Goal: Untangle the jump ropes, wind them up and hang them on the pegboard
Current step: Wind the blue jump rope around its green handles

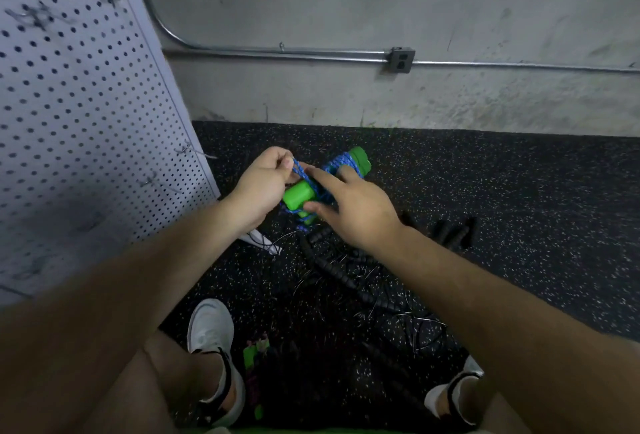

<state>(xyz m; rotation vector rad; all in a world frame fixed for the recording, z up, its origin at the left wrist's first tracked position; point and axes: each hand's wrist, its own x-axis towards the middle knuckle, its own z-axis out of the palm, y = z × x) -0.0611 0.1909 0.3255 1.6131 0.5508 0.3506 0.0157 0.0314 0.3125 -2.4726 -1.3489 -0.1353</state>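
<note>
The left hand is pinching a loop of blue cord in curled fingers. The right hand is grasping the cord-wrapped green handles between thumb and fingers, right of the pegboard, above black ropes lying on the floor.

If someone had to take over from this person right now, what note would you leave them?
Left hand pinches a loop of the blue cord. Right hand grips the green handles, with the cord wound round them. The black ropes lie tangled on the floor. The pegboard stands left; nothing seen hanging on it. Done: cord mostly wound. Left: secure it, hang it, then sort the black ropes.
</note>
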